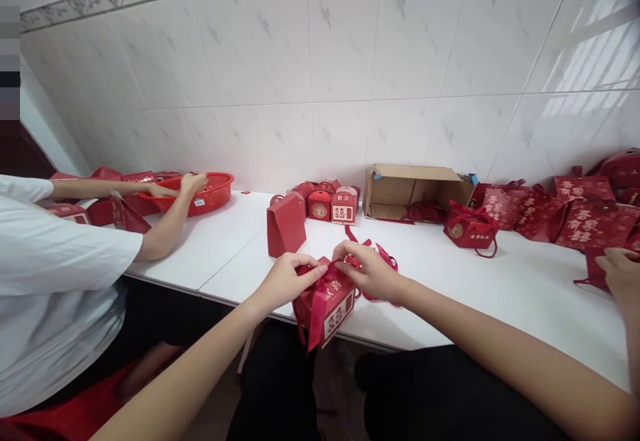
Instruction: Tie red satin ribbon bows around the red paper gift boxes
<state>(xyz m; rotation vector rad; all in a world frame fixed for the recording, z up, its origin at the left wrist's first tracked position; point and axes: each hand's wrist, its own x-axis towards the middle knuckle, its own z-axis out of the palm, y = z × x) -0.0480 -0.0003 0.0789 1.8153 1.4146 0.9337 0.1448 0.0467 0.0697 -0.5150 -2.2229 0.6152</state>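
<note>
A red gift box (334, 304) with gold and white lettering sits at the table's front edge, tilted a little towards me. Over its top runs a shiny red ribbon (318, 317), one end hanging down the front. My left hand (293, 279) pinches the ribbon at the top of the box from the left. From the right, my right hand (367, 271) pinches the same ribbon, fingertips close to the left ones. The knot or loop between them is partly hidden by my fingers. More loose red ribbon (387, 257) lies behind my right hand.
A plain red box (287, 224) stands behind my left hand, with several small red boxes (320, 206) at the wall. An open cardboard box (417, 191), a ribboned box (470, 227) and red bags (583, 217) are rightward. Co-workers' hands show at a red basket (215, 194) and far right.
</note>
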